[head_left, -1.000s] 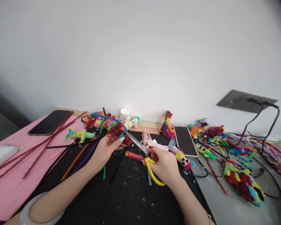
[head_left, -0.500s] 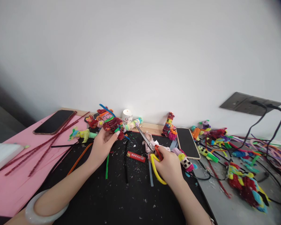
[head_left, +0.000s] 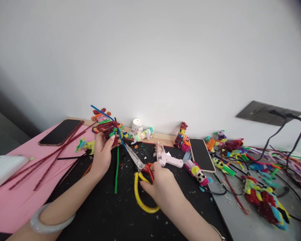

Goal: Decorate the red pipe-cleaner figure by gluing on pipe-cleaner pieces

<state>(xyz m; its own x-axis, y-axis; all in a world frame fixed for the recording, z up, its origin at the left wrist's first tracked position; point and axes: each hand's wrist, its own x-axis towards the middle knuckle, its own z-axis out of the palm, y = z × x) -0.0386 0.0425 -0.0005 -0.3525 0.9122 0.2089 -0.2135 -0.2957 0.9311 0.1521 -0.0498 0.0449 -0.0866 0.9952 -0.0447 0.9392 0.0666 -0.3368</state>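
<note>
My left hand (head_left: 102,154) is closed on a pipe-cleaner doll (head_left: 107,126) with a pink smiling face and a dark red glittery body. A blue pipe cleaner (head_left: 100,110) runs across the doll and hangs down past its right side. My right hand (head_left: 163,184) holds scissors (head_left: 140,165) with yellow and red handles. Their blades point up and left, with the tips close to the lower end of the blue pipe cleaner. Below the doll lies a green pipe cleaner (head_left: 116,170) on the black mat (head_left: 110,214). A pale pink glue gun (head_left: 167,159) rests beyond my right hand.
Two phones lie about: a dark one (head_left: 61,132) on the pink sheet (head_left: 40,160), another (head_left: 202,154) at right. A paper cup (head_left: 137,126) stands by the wall. Several pipe-cleaner figures and a power cord (head_left: 268,137) crowd the grey surface (head_left: 230,214) at right.
My left hand has shifted left with the doll, which is turned. The scissors have swung left and down from above the glue gun, bringing their tips near the blue pipe cleaner.
</note>
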